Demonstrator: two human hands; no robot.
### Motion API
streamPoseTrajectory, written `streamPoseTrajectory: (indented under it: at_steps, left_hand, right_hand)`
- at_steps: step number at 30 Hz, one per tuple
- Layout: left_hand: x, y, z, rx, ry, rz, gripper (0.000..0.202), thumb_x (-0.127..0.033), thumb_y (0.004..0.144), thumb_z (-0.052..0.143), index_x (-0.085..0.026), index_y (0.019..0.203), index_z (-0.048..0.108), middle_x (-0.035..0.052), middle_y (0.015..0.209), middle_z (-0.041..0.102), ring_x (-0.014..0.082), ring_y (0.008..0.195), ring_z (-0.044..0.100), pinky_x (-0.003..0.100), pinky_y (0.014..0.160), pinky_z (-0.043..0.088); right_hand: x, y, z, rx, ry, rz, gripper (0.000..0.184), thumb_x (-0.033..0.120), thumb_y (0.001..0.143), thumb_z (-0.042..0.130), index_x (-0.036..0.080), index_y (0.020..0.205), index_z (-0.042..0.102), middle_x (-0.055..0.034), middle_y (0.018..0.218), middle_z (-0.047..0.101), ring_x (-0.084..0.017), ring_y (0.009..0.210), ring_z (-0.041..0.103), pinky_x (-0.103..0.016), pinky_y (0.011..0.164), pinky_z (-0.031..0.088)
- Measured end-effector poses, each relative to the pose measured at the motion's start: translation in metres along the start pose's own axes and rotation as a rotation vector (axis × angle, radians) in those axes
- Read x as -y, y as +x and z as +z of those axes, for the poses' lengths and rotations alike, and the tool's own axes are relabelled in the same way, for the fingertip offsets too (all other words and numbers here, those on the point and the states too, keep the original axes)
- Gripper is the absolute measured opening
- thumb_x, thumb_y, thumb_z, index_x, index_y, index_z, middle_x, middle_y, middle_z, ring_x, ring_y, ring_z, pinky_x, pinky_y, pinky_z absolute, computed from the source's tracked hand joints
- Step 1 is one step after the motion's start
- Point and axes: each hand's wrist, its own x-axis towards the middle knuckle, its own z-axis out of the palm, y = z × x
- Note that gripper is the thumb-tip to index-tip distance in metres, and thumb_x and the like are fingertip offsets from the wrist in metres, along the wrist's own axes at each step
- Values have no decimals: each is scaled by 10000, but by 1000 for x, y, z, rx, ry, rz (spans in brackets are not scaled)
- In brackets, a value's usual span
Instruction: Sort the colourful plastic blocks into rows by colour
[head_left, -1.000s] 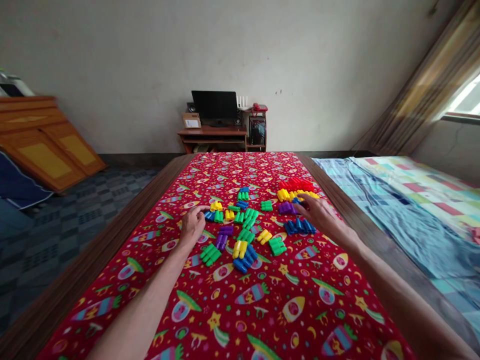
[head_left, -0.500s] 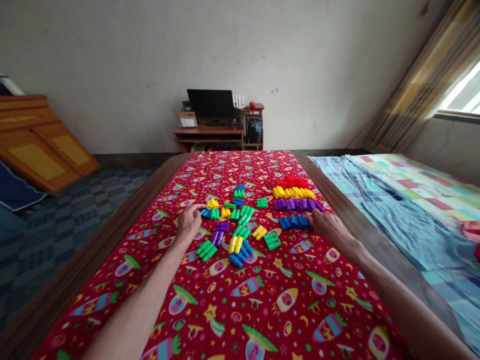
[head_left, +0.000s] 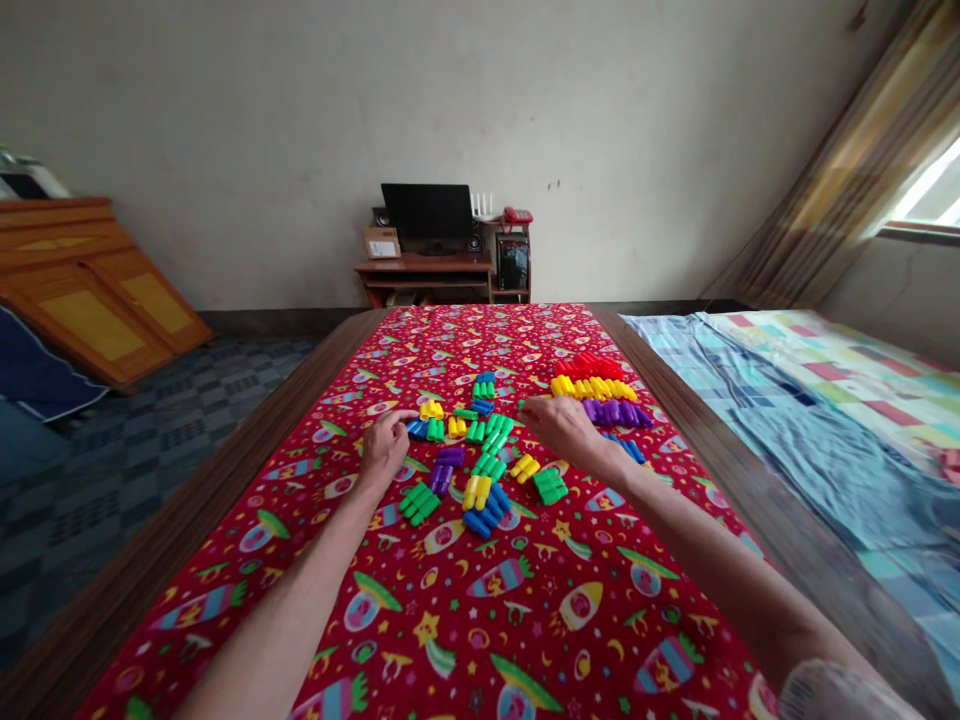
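Far side: pale grey plaster wall (head_left: 315,130). Long dark brown wooden tabletop (head_left: 247,470) runs toward it, mostly under a red cloth printed with rockets and stars (head_left: 480,600). Right: bed with a multicoloured checked cover (head_left: 810,370). Left: orange-brown wooden cabinet (head_left: 120,300). Far centre: black flat monitor (head_left: 426,212).

Right hand (head_left: 562,425): reaches in from the right, palm down, fingers bunched. A sliver of green plastic (head_left: 520,405) shows at the fingertips; grip looks narrow, but cannot tell whether it holds the piece.

Left hand (head_left: 384,445): at the left margin of the loose blocks, fingers curled; probably set there to keep them within reach. Cannot tell if its grip holds anything.

Right side, far to near: red row (head_left: 592,367), yellow row (head_left: 596,388), purple row (head_left: 616,413), blue row (head_left: 634,450), all ribbed plastic blocks. One colour per line, presumably to keep colours apart. Right hand and forearm partly hide the two nearer rows.

Loose blocks, mixed, centre of cloth: green block (head_left: 491,467), purple block (head_left: 441,480), blue block (head_left: 418,429) just beside the left fingertips.
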Motion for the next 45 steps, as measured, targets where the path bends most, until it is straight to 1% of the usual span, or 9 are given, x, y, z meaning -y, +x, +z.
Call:
streamPoseTrajectory:
  at_steps: [7, 12, 16, 22, 26, 29, 34, 41, 45]
  left_hand:
    - [3, 0, 1, 6, -2, 23, 397, -166, 758, 369, -167, 943, 720, 86, 1008, 731, 231, 947, 671, 362, 904, 513]
    - [5, 1, 4, 13, -13, 42, 392, -161, 768, 369, -171, 944, 719, 84, 1019, 731, 227, 955, 669, 354, 901, 509]
    - [5, 1, 4, 0, -29, 48, 388, -152, 764, 366, -175, 925, 718, 80, 1024, 728, 223, 962, 665, 355, 914, 503]
    - [3, 1, 3, 6, -16, 40, 380, -158, 755, 376, -165, 928, 715, 86, 1034, 727, 232, 980, 663, 363, 923, 501]
    - [2, 1, 3, 16, 0, 20, 376, -160, 748, 391, -170, 928, 721, 83, 1028, 732, 234, 961, 668, 355, 911, 507]
    - [1, 2, 2, 21, 10, 12, 385, -160, 742, 393, -171, 935, 725, 83, 1023, 733, 238, 952, 669, 353, 899, 511]
    - [-2, 1, 1, 18, 31, 7, 387, -164, 742, 389, -180, 927, 729, 78, 1022, 733, 237, 961, 669, 350, 909, 509]
    - [0, 0, 0, 21, 31, 36, 403, -191, 763, 368, -174, 941, 729, 85, 1028, 730, 236, 948, 670, 351, 894, 516]
    - [0, 1, 1, 10, 43, 31, 394, -195, 754, 376, -177, 928, 729, 93, 1024, 731, 246, 960, 668, 355, 890, 518]
  right_hand:
    - [8, 53, 42, 187, 72, -300, 447, 81, 813, 493, 211, 1220, 625, -78, 1141, 671, -192, 1036, 598, -269, 833, 474]
    - [5, 54, 53, 197, 77, -377, 440, 14, 783, 492, 144, 1179, 636, -116, 1094, 668, -198, 1011, 604, -283, 878, 473]
    - [6, 48, 37, 79, 147, -348, 292, 75, 807, 553, 124, 1081, 640, -110, 989, 659, -174, 887, 596, -262, 803, 458]
    - [-20, -10, 14, -269, 503, -104, 133, 236, 821, 589, 157, 926, 608, 16, 657, 587, -103, 575, 507, -216, 564, 355]
    - [-43, -77, 34, -279, 577, 208, 179, 344, 805, 580, 185, 730, 547, 46, 542, 518, -94, 481, 450, -206, 483, 284]
    - [-52, -118, 53, -237, 427, 304, 255, 363, 858, 495, 194, 667, 504, 28, 522, 513, -107, 477, 466, -220, 483, 257]
    - [-60, -145, 59, -150, 125, 251, 327, 380, 947, 366, 194, 744, 541, -4, 528, 539, -126, 454, 469, -267, 487, 198]
    - [-72, -154, 40, 59, 230, -54, 263, 346, 910, 505, 196, 1118, 562, -18, 742, 642, -139, 591, 562, -249, 536, 303]
    - [-73, -146, 41, 153, 253, -74, 236, 267, 930, 462, 190, 1124, 572, -27, 743, 649, -144, 597, 560, -255, 544, 321]
